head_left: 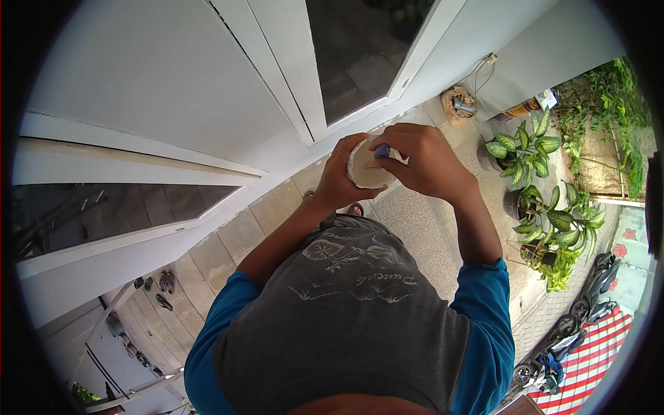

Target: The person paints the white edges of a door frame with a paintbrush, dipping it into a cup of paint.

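Note:
My left hand (336, 181) is wrapped around the side of a round, pale cup (357, 170), fingers and thumb at its rim. Cloudy, cream-coloured contents show inside. Over the cup's right side, my right hand (423, 160) pinches a small purple-ended tool (382, 150) between thumb and fingers. The tool's lower part points into the cup, and its kind cannot be made out. Both hands are close together in front of my chest.
A white wall with dark windows (366, 48) stands ahead and left. Potted plants (523, 146) line the right, near a bag (457, 105) by the wall. Motorcycles (567, 325) are parked at lower right. Sandals (166, 281) lie on the tiled floor at left.

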{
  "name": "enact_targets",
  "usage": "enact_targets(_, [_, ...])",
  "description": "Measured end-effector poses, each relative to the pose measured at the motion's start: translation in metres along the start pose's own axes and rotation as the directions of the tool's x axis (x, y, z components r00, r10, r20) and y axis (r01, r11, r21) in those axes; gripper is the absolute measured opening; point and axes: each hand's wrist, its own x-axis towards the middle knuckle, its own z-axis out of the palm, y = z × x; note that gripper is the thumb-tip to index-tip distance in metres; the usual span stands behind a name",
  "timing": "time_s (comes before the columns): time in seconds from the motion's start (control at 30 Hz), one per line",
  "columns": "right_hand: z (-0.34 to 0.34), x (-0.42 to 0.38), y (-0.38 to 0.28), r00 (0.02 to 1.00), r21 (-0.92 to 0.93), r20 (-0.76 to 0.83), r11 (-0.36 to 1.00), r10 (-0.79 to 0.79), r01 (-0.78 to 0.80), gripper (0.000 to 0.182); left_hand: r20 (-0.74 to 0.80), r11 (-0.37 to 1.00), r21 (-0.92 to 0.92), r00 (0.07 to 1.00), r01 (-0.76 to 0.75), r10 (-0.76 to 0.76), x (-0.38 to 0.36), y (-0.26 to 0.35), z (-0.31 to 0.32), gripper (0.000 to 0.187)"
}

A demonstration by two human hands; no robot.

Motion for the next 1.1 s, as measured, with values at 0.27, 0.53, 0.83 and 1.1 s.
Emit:
enact_targets(0.27, [-0.002,-0.008,0.005,1.000,-0.014,0.008,1.000,0.005,-0.005,0.025,0.001,1.000,-0.004,1.000,0.017,-0.017,-0.003,0.002,0.009,0.097])
enact_targets(0.53, [-0.007,-0.024,0.011,0.999,0.025,-0.030,0.999,0.041,-0.040,0.022,0.015,0.998,0.017,0.998,0.055,-0.056,-0.009,0.004,0.015,0.094])
enact_targets(0.83, [-0.009,-0.049,-0.002,0.919,0.210,-0.287,0.954,0.270,-0.214,0.022,-0.041,0.998,0.019,0.998,0.052,-0.051,-0.018,-0.009,0.020,0.088])
enact_targets(1.1, [0.007,-0.063,-0.002,0.889,0.222,-0.369,0.955,0.271,-0.199,0.021,0.011,0.996,-0.022,0.996,0.092,-0.091,-0.021,-0.004,0.032,0.086])
